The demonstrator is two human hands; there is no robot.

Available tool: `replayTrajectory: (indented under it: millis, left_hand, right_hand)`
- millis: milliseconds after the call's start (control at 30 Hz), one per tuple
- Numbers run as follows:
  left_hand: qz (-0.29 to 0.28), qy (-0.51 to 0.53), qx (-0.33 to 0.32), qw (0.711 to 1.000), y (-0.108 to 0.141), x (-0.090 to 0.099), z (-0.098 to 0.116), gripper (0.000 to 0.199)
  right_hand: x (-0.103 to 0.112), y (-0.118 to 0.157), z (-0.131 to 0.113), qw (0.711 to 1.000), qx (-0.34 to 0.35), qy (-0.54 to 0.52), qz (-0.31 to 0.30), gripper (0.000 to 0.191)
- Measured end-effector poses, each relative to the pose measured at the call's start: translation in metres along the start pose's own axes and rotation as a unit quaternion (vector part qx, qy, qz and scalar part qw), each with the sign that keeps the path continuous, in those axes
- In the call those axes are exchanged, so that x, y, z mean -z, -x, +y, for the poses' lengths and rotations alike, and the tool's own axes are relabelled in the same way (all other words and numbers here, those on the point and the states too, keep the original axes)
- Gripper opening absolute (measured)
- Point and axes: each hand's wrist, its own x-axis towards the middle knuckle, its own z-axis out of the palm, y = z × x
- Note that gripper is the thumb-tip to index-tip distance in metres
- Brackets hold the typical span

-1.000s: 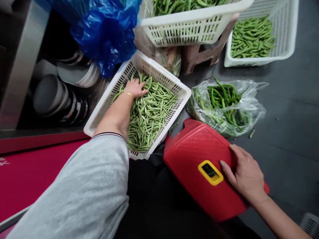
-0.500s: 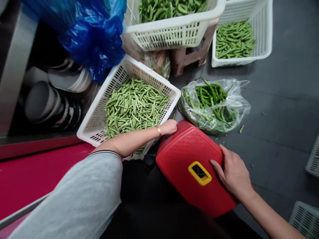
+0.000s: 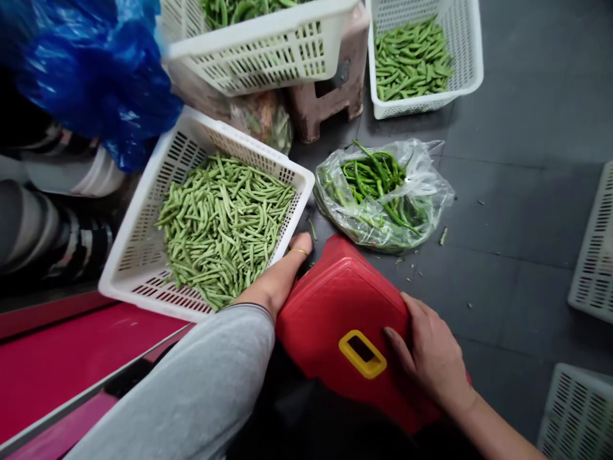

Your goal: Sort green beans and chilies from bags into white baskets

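A red stool-like plastic object (image 3: 330,300) with a yellow-rimmed opening lies tilted in front of my body. My right hand (image 3: 428,351) grips its right edge, thumb on the face with the yellow rim. Between the red object and a white basket (image 3: 158,300) of cut green beans (image 3: 225,223) is my left hand (image 3: 301,244), reaching down; its fingers are mostly hidden. Just beyond the red object, a clear plastic bag (image 3: 431,191) holding long green peppers (image 3: 373,179) rests on the dark floor.
Another white basket (image 3: 268,54) of green pods stands on a brown stool (image 3: 330,105), with a third basket (image 3: 474,51) at its right. A blue plastic bag (image 3: 100,76) hangs upper left over stacked containers (image 3: 33,223). More white crates (image 3: 594,255) line the right edge.
The view has shifted, moving the baskets and bag leftward in the picture. My left hand has gone lower beside the red object, away from its top corner. My right hand keeps its hold.
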Motion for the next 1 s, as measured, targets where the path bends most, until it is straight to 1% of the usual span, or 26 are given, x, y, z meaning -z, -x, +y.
replayTrajectory:
  millis: [33,67,100,133,200,333,467,533,633,700,767,833,867,933,1000]
  left_hand:
    - [0.004,-0.001,0.060,0.998,-0.004,0.001,0.000,0.035]
    - [0.011,0.000,0.106,0.994,-0.008,0.002,0.001,0.039]
    - [0.020,0.004,0.131,0.991,-0.012,0.004,0.002,0.043]
    - [0.028,0.012,0.142,0.989,-0.016,0.007,0.004,0.044]
    - [0.035,0.028,0.134,0.990,-0.024,0.013,0.009,0.043]
    - [0.044,0.035,0.079,0.995,-0.032,0.020,0.019,0.036]
    - [0.059,0.032,0.056,0.996,-0.040,0.022,0.017,0.031]
    - [0.056,0.033,0.054,0.996,-0.041,0.024,0.015,0.026]
    - [0.050,0.023,0.058,0.997,-0.040,0.026,0.015,0.022]
    - [0.046,0.012,0.053,0.997,-0.040,0.028,0.020,0.023]
    - [0.047,0.000,0.037,0.998,-0.036,0.035,0.029,0.021]
    - [0.055,-0.010,-0.002,0.998,-0.026,0.049,0.039,0.017]
    - [0.061,-0.018,-0.029,0.998,-0.018,0.060,0.043,0.014]
    - [0.072,-0.044,-0.095,0.992,0.004,0.090,0.045,0.010]
    - [0.079,-0.087,-0.141,0.983,0.031,0.125,0.034,0.009]
  right_hand:
    - [0.000,0.000,0.000,1.000,0.001,-0.004,-0.002,0.062]
    - [0.000,-0.001,0.000,1.000,0.004,-0.007,-0.003,0.062]
    - [0.000,-0.001,-0.001,1.000,0.007,-0.008,0.000,0.062]
    - [0.001,-0.002,-0.002,1.000,0.010,-0.007,0.006,0.062]
    - [0.002,-0.004,-0.005,1.000,0.016,0.003,0.019,0.060]
    - [0.001,-0.006,-0.011,0.999,0.020,0.016,0.031,0.056]
    - [-0.005,-0.007,-0.011,1.000,0.011,0.018,0.022,0.054]
    - [-0.005,-0.008,-0.013,1.000,0.002,0.011,0.007,0.056]
    - [0.001,-0.012,-0.017,0.999,-0.015,-0.014,-0.037,0.060]
    - [0.005,-0.016,-0.020,0.996,-0.038,-0.028,-0.072,0.063]
    - [0.007,-0.020,-0.020,0.992,-0.064,-0.039,-0.098,0.066]
    - [0.008,-0.023,-0.021,0.990,-0.080,-0.047,-0.105,0.067]
    - [0.009,-0.024,-0.021,0.990,-0.084,-0.049,-0.103,0.067]
    - [0.009,-0.025,-0.022,0.990,-0.086,-0.048,-0.097,0.067]
    - [0.010,-0.027,-0.024,0.991,-0.086,-0.038,-0.097,0.067]
